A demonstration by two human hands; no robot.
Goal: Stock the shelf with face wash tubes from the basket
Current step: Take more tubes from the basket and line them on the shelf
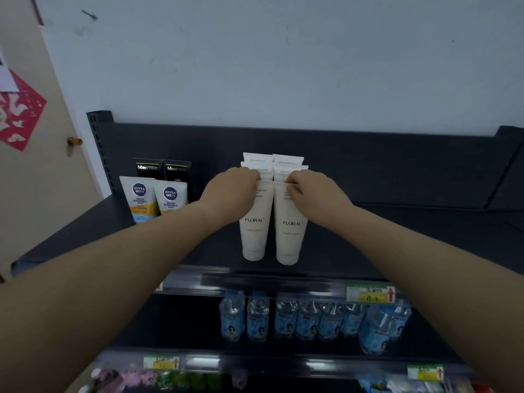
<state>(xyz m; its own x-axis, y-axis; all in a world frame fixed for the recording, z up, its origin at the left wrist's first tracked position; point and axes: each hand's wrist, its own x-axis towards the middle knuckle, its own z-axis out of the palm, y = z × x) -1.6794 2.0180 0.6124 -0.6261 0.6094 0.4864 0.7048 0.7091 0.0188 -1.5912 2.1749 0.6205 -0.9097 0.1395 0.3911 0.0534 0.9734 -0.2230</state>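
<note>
Two cream FLORAL face wash tubes stand cap-down at the front of the dark top shelf (pixel 368 251): the left tube (pixel 255 231) and the right tube (pixel 290 236). My left hand (pixel 229 194) grips the top of the left tube. My right hand (pixel 314 194) pinches the top edge of the right tube. Behind them stand more white tubes (pixel 273 164) in two rows, partly hidden by my hands. The basket is out of view.
NIVEA MEN tubes (pixel 154 198) and black Men tubes (pixel 163 168) stand at the shelf's left. Water bottles (pixel 312 319) fill the shelf below, with price tags (pixel 370 293) on its rail. A door with a knob (pixel 74 141) is at far left.
</note>
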